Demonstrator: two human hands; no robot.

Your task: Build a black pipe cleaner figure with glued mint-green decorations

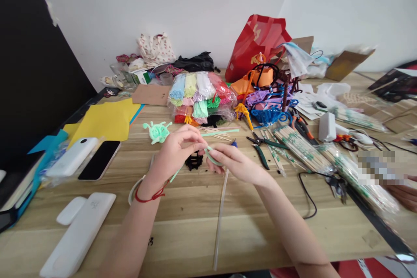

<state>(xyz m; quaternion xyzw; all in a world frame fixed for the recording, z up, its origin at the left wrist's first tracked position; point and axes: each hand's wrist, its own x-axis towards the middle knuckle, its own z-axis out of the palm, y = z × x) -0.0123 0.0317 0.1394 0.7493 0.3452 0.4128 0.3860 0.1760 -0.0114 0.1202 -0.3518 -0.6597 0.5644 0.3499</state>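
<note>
Left hand and right hand meet over the pale wooden table, fingertips pinched on a thin, pale-green, fuzzy stem; it lies bent between them, neither hand nearer, long axis partly hidden. Beyond, leftward: a mint-green, curled, fuzzy bundle.

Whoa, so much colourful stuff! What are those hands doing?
A person's left hand and right hand are close together, pinching a thin light green strip between their fingertips above the wooden table. A curly mint-green piece lies just beyond the left hand. Farther back are bright bundles in clear plastic.
</note>
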